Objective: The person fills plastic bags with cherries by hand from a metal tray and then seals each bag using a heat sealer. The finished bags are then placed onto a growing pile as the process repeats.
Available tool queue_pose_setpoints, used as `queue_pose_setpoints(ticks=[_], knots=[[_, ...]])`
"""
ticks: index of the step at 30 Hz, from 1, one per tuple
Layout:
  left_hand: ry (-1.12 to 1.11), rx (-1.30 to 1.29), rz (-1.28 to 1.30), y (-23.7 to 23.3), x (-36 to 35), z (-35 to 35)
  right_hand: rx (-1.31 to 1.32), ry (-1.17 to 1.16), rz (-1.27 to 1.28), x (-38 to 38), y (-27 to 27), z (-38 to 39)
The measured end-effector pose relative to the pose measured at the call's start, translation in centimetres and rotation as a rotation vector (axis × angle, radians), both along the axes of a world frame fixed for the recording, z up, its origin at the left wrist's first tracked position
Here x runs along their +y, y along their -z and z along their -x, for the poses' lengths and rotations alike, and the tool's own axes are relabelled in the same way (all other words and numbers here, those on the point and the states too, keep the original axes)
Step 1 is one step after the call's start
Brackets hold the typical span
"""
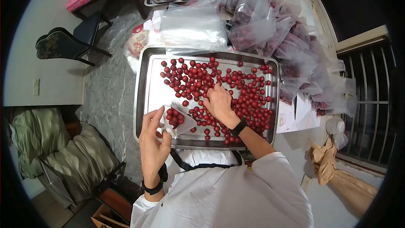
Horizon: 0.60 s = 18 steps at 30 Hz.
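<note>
A metal tray [144, 80] lies in front of me with a great many round dark-red balls [254, 103] spread over it, densest on the right side. My left hand [155, 140] pinches the edge of a clear plastic bag [184, 127] at the tray's left front. Several red balls [174, 117] sit inside this bag. Over the middle of the tray, my right hand [220, 103] reaches down among the balls with its fingers bent. Its fingertips are partly hidden, so whether they hold a ball does not show.
Flat clear bags [192, 25] lie stacked behind the tray. Many filled bags [257, 29] are heaped at the back and right. White papers [297, 116] lie right of the tray. A chair [69, 40] stands to the left; a barred window [371, 101] is at the right.
</note>
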State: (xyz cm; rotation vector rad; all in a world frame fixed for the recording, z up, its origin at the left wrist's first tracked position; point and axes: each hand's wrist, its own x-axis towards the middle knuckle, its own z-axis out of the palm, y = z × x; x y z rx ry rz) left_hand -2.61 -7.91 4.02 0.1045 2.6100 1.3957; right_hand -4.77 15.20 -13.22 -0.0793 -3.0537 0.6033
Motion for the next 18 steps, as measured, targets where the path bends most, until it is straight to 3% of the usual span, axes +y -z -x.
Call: queue_pose_setpoints(ticks=[11, 18], knots=[[0.017, -0.001, 0.011, -0.2, 0.3, 0.0, 0.049, 0.037, 0.114, 0.1, 0.9, 0.6], [0.041, -0.012, 0.002, -0.3, 0.7, 0.0, -0.058, -0.005, -0.112, -0.7, 1.3, 2.4]])
